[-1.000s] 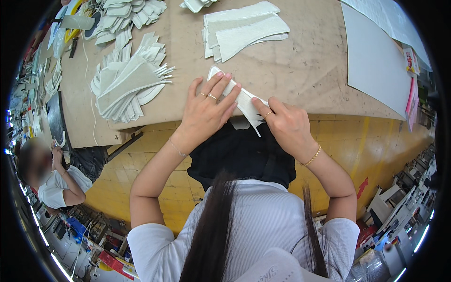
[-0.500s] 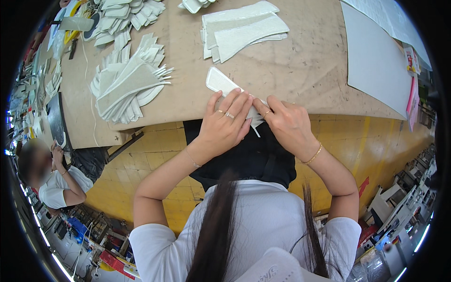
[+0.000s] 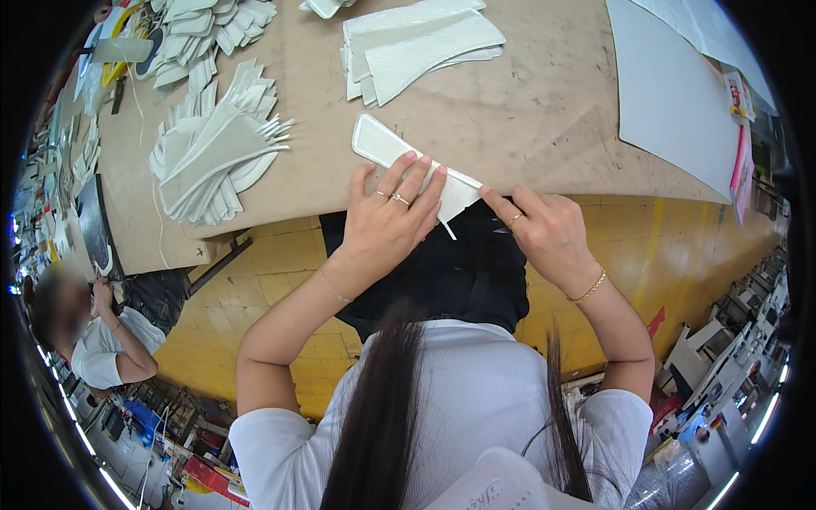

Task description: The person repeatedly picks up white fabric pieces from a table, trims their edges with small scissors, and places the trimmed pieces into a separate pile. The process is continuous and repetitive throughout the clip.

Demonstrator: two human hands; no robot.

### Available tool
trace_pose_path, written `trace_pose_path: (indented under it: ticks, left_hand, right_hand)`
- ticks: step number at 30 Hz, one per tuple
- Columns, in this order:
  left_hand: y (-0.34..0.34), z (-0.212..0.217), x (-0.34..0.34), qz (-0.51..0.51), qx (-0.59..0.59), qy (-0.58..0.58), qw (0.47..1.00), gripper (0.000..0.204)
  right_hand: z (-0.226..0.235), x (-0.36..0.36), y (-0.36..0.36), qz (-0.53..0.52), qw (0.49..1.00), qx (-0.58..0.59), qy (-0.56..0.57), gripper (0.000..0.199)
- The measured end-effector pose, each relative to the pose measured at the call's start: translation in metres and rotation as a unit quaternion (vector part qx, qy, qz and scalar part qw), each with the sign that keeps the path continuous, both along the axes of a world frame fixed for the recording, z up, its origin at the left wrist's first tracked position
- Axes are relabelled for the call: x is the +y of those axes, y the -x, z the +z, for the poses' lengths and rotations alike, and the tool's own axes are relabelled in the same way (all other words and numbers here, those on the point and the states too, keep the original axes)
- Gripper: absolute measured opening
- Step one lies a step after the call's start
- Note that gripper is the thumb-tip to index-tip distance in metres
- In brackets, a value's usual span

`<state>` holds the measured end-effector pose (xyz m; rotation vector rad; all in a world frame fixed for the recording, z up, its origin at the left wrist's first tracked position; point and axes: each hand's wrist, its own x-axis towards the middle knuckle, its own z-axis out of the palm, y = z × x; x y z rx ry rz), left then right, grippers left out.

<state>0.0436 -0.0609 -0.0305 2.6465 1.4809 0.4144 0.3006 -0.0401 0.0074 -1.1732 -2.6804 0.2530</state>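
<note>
Just now, the off-white panel lies slantwise at the near edge of the table, its broad end pointing far left, its narrower end overhanging your lap, with a thin pale strip trailing off it. Your left hand lies over the panel's middle, the fingers slightly apart and laid flat along its raised edge. Your right hand is at the right end, the index fingertip touching the corner; its other fingers curl in and the thumb is hidden, so you cannot tell whether it pinches. Left of the panel, well apart, is a fanned pile of pale pieces; beyond it sits a stack of flared panels. A large white sheet covers the right side, and at the left sits another person in a white top.
</note>
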Motion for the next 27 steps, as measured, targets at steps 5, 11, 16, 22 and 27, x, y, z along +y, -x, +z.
trace_pose_path:
  ticks: [5,11,16,22,27]
  left_hand:
    - [-0.002,0.000,-0.001,0.002,-0.002,0.005,1.000,0.047]
    - [-0.005,0.002,-0.002,0.004,0.007,0.011,1.000,0.048]
    - [-0.005,0.000,-0.001,-0.001,0.012,0.003,1.000,0.048]
    - [-0.005,0.003,0.007,0.024,0.023,-0.023,0.999,0.043]
    - [0.004,0.011,0.010,0.070,-0.008,0.000,0.998,0.040]
  right_hand:
    - [0.002,0.000,-0.002,-0.005,1.000,-0.009,-0.004,0.042]
    - [-0.008,-0.003,-0.004,-0.014,1.000,0.008,-0.010,0.056]
    - [-0.009,-0.010,-0.004,-0.036,0.999,-0.019,0.020,0.052]
    - [-0.004,-0.009,-0.018,-0.083,0.991,-0.021,0.106,0.055]
    - [0.000,-0.007,-0.014,-0.262,0.956,0.086,0.106,0.046]
